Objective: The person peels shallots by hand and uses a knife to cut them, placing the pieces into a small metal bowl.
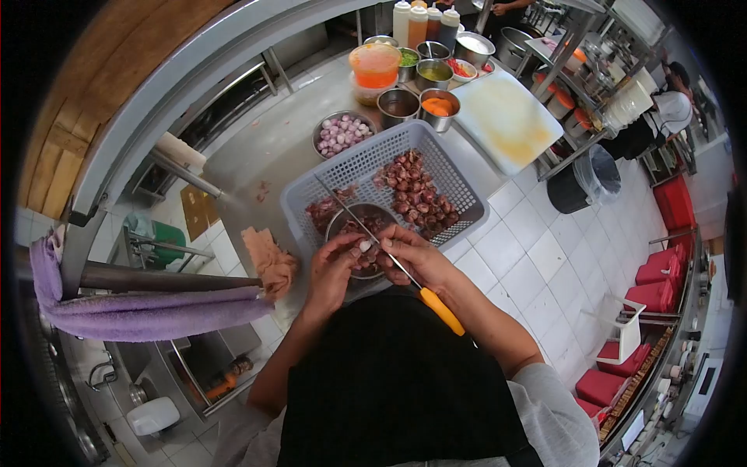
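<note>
My left hand [331, 268] pinches a small, pale peeled shallot [365, 245] between its fingertips. In my right hand [416, 255] is a knife; its yellow handle [442, 311] points back toward me and its thin blade [341, 204] slants up to the left. The right fingertips are close to the shallot. Below both hands a metal bowl [379, 208] with reddish peelings stands inside a grey perforated plastic basket [299, 183]. Unpeeled shallots [420, 191] fill the basket's right side, and loose skins [320, 214] lie at its left.
Beyond the basket stands a metal bowl of peeled shallots [342, 134]. Sauce pots, an orange-lidded tub [374, 66] and squeeze bottles [416, 23] line the far end. A stained white cutting board [506, 117] lies right. A peach cloth [270, 261] sits left, near a purple towel [156, 311].
</note>
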A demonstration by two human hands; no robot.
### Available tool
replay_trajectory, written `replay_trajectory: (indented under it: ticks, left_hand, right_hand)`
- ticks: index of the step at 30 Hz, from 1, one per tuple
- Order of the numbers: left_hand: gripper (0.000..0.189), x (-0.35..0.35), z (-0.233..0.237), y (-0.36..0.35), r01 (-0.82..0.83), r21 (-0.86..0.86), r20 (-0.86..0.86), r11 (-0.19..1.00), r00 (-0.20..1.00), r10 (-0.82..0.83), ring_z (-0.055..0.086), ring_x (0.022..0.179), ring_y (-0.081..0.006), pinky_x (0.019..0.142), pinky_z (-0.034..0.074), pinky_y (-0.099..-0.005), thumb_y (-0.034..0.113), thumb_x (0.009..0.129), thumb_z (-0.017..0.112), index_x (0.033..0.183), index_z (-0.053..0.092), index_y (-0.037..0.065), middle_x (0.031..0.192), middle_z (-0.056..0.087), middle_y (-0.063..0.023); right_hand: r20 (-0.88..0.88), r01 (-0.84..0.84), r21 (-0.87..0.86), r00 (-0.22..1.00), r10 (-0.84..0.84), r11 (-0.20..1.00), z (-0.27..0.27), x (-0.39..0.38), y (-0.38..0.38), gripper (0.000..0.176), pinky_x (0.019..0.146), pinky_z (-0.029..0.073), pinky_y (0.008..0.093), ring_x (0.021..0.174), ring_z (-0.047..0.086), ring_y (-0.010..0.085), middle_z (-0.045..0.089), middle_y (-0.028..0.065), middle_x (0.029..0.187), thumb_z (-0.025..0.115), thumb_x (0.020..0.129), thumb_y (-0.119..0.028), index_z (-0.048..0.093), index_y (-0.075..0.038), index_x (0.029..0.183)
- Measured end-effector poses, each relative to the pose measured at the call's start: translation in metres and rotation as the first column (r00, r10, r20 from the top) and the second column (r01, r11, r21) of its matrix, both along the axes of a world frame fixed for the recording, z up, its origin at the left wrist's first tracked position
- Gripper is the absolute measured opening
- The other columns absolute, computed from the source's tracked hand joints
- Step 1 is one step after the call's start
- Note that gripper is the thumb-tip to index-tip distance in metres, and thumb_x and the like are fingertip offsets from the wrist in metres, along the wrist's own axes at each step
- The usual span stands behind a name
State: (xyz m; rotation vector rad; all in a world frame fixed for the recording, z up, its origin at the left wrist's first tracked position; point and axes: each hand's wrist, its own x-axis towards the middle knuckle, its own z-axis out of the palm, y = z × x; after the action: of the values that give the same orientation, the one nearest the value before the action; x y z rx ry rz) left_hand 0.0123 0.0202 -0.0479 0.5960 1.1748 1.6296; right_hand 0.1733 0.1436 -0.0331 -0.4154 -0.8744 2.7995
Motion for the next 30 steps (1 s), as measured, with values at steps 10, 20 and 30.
replay_trajectory:
  ticks: [10, 20, 30]
  left_hand:
    - [0.031, -0.015, -0.006, 0.001, 0.138, -0.055, 0.067, 0.989, 0.989, -0.134, 0.064, 0.095, -0.0177, 0.075, 0.052, -0.0301, 0.009, 0.097, 0.057, 0.126, 0.055, -0.003, 0.110, 0.065, -0.0114]
    - [0.036, -0.026, -0.001, 0.002, 0.085, 0.054, 0.209, 0.995, 0.973, -0.095, 0.064, 0.109, -0.0290, 0.089, 0.053, -0.0372, 0.004, 0.095, 0.054, 0.129, 0.045, -0.002, 0.115, 0.062, -0.0178]
    - [0.023, -0.018, -0.011, 0.005, -0.008, 0.032, 0.173, 0.999, 0.985, 0.002, 0.065, 0.110, -0.0306, 0.094, 0.054, -0.0385, 0.004, 0.097, 0.057, 0.119, 0.055, -0.004, 0.113, 0.063, -0.0167]
  right_hand:
    - [0.062, 0.027, -0.013, 0.998, -0.026, 1.000, -0.008, -0.001, 0.000, 0.021, 0.045, 0.032, 0.0215, 0.055, 0.049, 0.0088, 0.054, 0.0001, 0.076, 0.066, 0.094, -0.029, 0.054, -0.014, 0.103]
    - [0.228, 0.123, 0.209, 0.959, -0.170, 0.970, -0.025, -0.001, 0.002, 0.036, 0.051, 0.036, 0.0229, 0.063, 0.051, 0.0097, 0.057, -0.0005, 0.085, 0.067, 0.094, -0.026, 0.052, -0.010, 0.123]
    - [0.141, 0.114, 0.346, 0.975, -0.172, 0.931, -0.005, 0.008, -0.007, 0.048, 0.056, 0.038, 0.0225, 0.069, 0.051, 0.0063, 0.059, -0.0017, 0.087, 0.067, 0.094, -0.021, 0.047, -0.012, 0.137]
